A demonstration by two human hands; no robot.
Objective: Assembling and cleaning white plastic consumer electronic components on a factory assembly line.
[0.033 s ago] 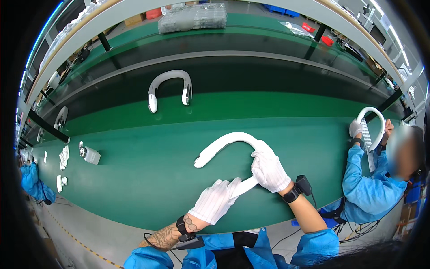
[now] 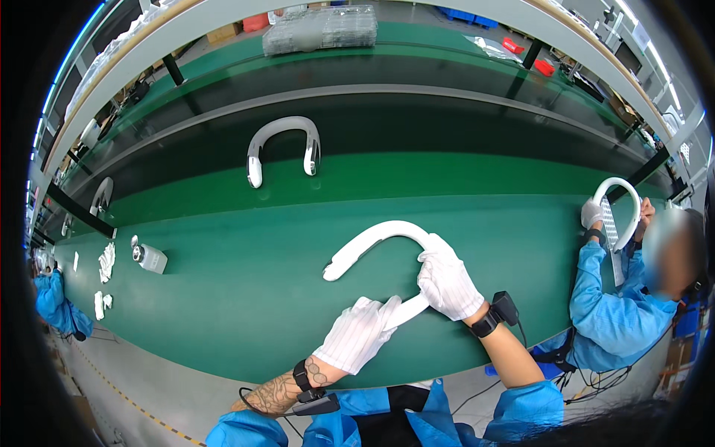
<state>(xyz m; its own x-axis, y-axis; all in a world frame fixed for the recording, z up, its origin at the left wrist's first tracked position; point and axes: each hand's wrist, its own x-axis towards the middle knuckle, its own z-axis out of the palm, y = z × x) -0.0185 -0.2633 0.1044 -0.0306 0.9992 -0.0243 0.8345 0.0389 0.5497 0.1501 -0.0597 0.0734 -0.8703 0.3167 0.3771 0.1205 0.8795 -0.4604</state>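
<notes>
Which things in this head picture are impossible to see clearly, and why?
Head view:
- White curved device: partly covered by the left hand and right hand.
- Right-side co-worker's head: blurred patch.
- Far-left person: cut off by dark lens rim.
- Bottle: any label too small.

Over the middle of the table [image 2: 246, 320] is a neckband [image 2: 361, 250], the left hand [image 2: 357, 335] at its near end, the right hand [image 2: 449, 283] farther along and to the right. Behind it, somewhat left, a second neckband [image 2: 286, 125] sits on the strip [image 2: 417, 175] beyond the table. On the table's left part is a bottle [image 2: 153, 260], with a glove [image 2: 106, 262] left of it and another glove [image 2: 100, 305] nearer the front edge. A co-worker [image 2: 618, 316] is at the right
</notes>
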